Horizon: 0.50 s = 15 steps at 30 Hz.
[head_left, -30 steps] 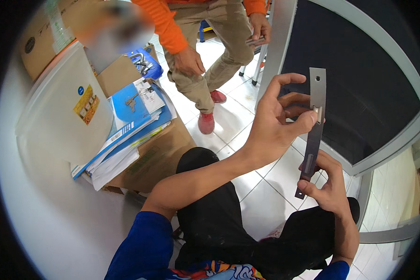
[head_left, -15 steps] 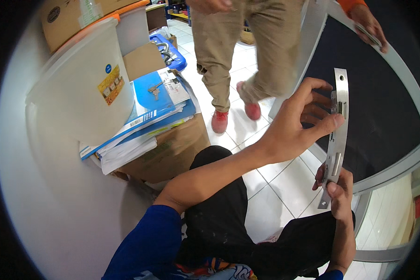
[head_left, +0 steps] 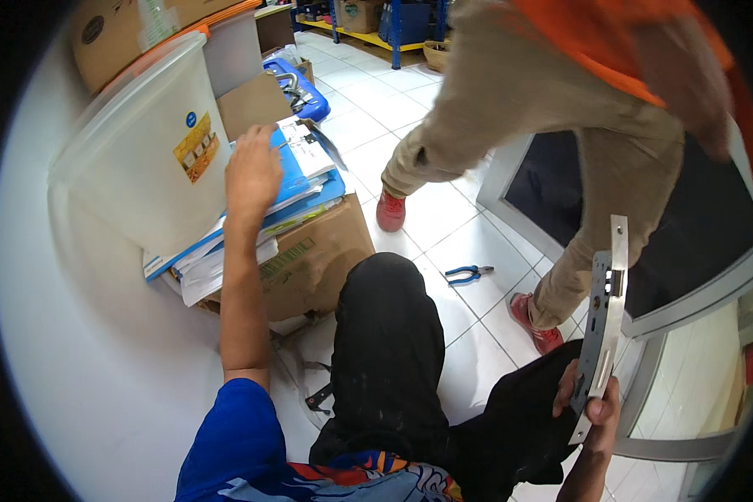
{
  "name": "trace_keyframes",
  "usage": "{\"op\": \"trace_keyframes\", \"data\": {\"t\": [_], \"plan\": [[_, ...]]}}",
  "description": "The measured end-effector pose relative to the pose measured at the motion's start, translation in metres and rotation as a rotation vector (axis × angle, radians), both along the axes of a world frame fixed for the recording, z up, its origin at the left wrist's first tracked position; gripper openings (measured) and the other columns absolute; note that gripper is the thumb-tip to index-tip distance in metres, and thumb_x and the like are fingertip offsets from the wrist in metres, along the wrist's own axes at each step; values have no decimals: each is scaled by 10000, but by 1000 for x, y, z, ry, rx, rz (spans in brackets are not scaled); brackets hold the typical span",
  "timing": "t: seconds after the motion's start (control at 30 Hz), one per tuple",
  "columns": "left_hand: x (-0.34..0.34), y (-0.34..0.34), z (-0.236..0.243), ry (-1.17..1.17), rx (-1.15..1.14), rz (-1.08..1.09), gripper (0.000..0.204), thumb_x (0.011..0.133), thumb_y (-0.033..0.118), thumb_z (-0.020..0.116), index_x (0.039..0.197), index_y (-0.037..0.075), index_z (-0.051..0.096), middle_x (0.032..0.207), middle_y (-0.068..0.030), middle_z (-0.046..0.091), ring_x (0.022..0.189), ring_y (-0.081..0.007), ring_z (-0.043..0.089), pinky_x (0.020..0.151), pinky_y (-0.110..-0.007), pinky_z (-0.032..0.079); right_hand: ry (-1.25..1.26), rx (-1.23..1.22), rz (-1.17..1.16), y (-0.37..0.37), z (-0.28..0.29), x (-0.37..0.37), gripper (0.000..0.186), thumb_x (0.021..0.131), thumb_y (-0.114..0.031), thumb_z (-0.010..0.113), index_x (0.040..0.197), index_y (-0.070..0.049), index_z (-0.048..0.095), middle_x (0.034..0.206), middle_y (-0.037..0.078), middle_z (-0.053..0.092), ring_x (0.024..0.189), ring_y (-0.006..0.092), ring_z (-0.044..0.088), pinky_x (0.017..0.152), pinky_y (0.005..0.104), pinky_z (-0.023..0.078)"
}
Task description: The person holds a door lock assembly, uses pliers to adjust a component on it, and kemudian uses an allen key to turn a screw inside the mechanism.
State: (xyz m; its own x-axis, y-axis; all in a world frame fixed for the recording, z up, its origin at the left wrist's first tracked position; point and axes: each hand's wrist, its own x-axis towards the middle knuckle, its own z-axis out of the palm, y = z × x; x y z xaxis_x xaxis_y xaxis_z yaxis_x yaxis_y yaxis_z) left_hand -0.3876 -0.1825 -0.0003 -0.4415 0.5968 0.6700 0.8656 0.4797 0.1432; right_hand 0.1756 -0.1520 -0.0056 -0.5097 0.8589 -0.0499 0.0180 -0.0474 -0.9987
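My right hand [head_left: 594, 406] is closed round the lower end of a mortise lock [head_left: 598, 326], a grey case with a long silver faceplate. The lock stands nearly upright above my right knee. My left hand [head_left: 253, 171] reaches onto the blue folder [head_left: 291, 177] on top of a paper stack. Its fingers are bent and together over the keys [head_left: 288, 141] lying there. Only a bit of metal shows past the fingertips; the rest of the keys is hidden.
Blue-handled pliers [head_left: 470, 274] lie on the tiled floor. A person in an orange top and red shoes [head_left: 390, 211] stands close ahead, beside a grey-framed dark panel [head_left: 552, 180]. The papers rest on a cardboard box [head_left: 318, 259]; a translucent plastic tub [head_left: 134, 159] is beside them.
My left hand has left the lock and moved to the keys on the folder. My right hand has lowered the lock. The other person has stepped right and bends; the pliers now show on the floor.
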Motion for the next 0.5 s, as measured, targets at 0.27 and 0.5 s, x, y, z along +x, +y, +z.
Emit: {"op": "trace_keyframes", "data": {"t": [0.27,0.5], "plan": [[-18,9,-3,-295,-131,95,245,909,110,636,1112,19,738,1197,-207,720,1113,-368,681,961,-456,516,-2,-54,134,-21,-4,-3,662,709,-544,784,982,54,709,886,128,657,718,198,650,637,318,503],[2,13,5,-246,161,-110,187,1000,172,634,1035,9,719,1037,-164,733,982,-263,704,882,-394,528,51,-178,205,-18,-16,-24,652,778,-546,739,1037,50,683,928,98,647,789,172,639,722,310,502]]}}
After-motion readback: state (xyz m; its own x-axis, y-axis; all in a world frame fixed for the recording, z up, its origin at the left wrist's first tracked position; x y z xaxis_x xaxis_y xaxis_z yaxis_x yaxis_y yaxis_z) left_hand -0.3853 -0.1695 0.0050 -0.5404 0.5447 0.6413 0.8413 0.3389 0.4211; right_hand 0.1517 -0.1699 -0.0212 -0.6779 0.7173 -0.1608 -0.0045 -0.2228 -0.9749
